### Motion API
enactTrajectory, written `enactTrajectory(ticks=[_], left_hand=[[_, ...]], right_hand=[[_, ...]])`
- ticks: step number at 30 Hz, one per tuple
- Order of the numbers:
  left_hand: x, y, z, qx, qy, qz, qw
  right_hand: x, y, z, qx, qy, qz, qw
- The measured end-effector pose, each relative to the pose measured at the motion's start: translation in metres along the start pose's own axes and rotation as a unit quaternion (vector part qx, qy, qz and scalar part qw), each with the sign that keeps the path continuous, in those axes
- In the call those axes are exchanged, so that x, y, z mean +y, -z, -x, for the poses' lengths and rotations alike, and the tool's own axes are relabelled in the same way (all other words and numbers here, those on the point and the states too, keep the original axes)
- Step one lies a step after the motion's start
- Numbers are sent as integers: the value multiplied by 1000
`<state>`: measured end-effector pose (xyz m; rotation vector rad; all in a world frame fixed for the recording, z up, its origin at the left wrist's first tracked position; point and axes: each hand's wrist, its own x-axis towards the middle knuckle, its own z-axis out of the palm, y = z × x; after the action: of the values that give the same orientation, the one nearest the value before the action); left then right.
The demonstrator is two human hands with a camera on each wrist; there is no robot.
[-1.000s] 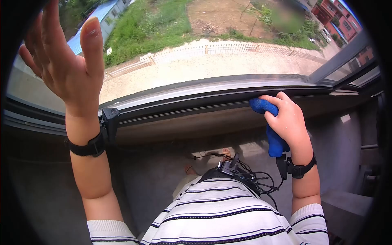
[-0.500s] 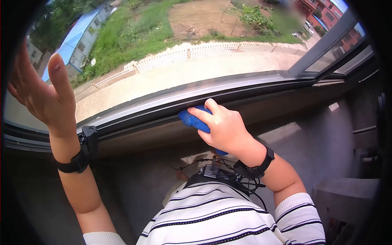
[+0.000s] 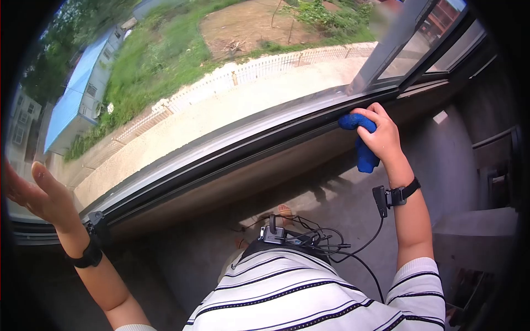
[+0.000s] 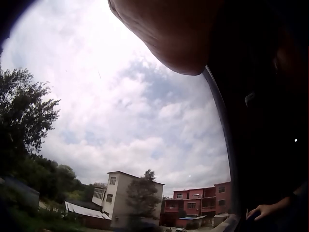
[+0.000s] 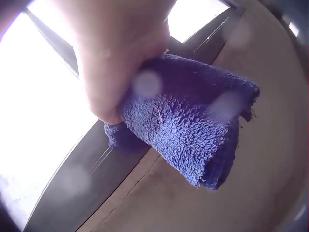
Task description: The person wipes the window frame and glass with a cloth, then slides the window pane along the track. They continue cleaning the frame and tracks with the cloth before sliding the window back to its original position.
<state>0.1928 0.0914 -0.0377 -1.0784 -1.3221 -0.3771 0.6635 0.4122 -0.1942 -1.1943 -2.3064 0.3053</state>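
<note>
My right hand [image 3: 382, 135] grips a folded blue towel [image 3: 365, 153] at the dark window frame [image 3: 309, 122], near the grey upright post. One end of the towel sticks out past the fingers, and the rest hangs below the palm. In the right wrist view the towel's [image 5: 178, 128] fuzzy texture and frayed edge show, with the thumb lying over it. At the far left my left hand [image 3: 44, 196] is raised by the window with its thumb straight and nothing held; some fingers run into the dark image edge. The left wrist view shows part of that hand [image 4: 169, 38] against the sky.
A low wall [image 3: 221, 171] drops from the window frame to the concrete floor. A grey post [image 3: 395, 44] rises at the right of the pane. Black cables [image 3: 314, 231] hang from a device at the waist, one running to the right wrist camera. Outside are a fence [image 3: 234, 77] and grass.
My right hand slid left along the window frame with the towel, then came back right. The left hand has sunk lower toward the left edge as the head view turned.
</note>
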Motion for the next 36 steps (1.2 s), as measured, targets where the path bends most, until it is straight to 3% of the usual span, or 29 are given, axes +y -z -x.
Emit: enactTrajectory(ticks=[2, 4, 6, 10, 14, 18, 22, 25, 30, 34, 36], left_hand=[[-4, 1, 2, 5, -12, 7, 1000], [-19, -1, 12, -20, 7, -15, 1000], [-16, 0, 12, -19, 12, -17, 1000], [-14, -1, 10, -16, 9, -12, 1000], [-5, -1, 5, -9, 8, 8, 1000], [1, -2, -1, 10, 2, 14, 1000], [-6, -2, 3, 13, -5, 3, 1000], [-18, -3, 10, -4, -1, -11, 1000], [-17, -2, 8, -4, -14, -7, 1000], [-15, -3, 8, -1, -10, -1, 1000], [-13, -2, 9, -4, 6, 0, 1000]], right_hand=[[41, 8, -6, 50, -16, 37, 998], [83, 16, -16, 84, -86, 75, 990], [84, 29, -22, 69, -135, 146, 978], [42, 11, -16, 116, -105, 106, 982], [-12, -25, 9, 126, -1, 16, 992], [-68, -47, 28, 67, 82, -95, 990], [-78, -50, 28, 15, 134, -118, 984], [-40, -38, 20, 45, 187, -51, 980], [28, -12, 2, 94, 133, 8, 987], [104, 8, -12, 165, -24, 66, 984], [124, 23, -24, 150, -66, 86, 983]])
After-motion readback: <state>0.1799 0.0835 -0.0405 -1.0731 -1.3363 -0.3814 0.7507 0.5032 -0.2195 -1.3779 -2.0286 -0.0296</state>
